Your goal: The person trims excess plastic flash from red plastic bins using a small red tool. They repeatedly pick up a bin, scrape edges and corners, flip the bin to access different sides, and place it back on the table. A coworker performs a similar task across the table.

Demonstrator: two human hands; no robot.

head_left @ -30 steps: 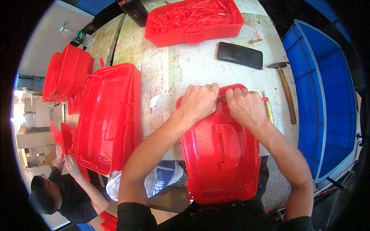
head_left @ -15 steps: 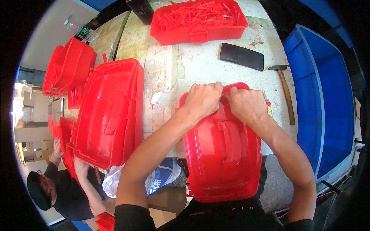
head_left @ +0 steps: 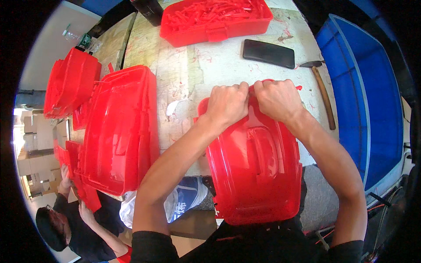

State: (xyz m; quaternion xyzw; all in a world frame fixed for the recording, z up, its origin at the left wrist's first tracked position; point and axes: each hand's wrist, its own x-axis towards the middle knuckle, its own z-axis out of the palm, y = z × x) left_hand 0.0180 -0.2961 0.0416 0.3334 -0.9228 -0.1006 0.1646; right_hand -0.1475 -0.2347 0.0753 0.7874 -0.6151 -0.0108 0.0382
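A red plastic toolbox (head_left: 245,188) with a moulded handle on its lid lies in front of me, its near end against my body. My left hand (head_left: 228,103) is closed over the far end of the box, fingers curled down. Right beside it, my right hand (head_left: 277,100) grips the same end with bent fingers. The fingertips of both are hidden, so what exactly they press on there does not show.
Another red toolbox (head_left: 120,136) and stacked red trays (head_left: 72,83) stand left. Beyond are a red tray of plastic strips (head_left: 215,33), a black phone (head_left: 268,53) and a hammer (head_left: 323,94). A blue crate (head_left: 351,87) stands right. A co-worker (head_left: 83,228) handles red parts at lower left.
My view has shifted slightly, so the table's things sit a little higher and further left. Both hands stay closed on the toolbox's far end. The co-worker's hands and red part have moved.
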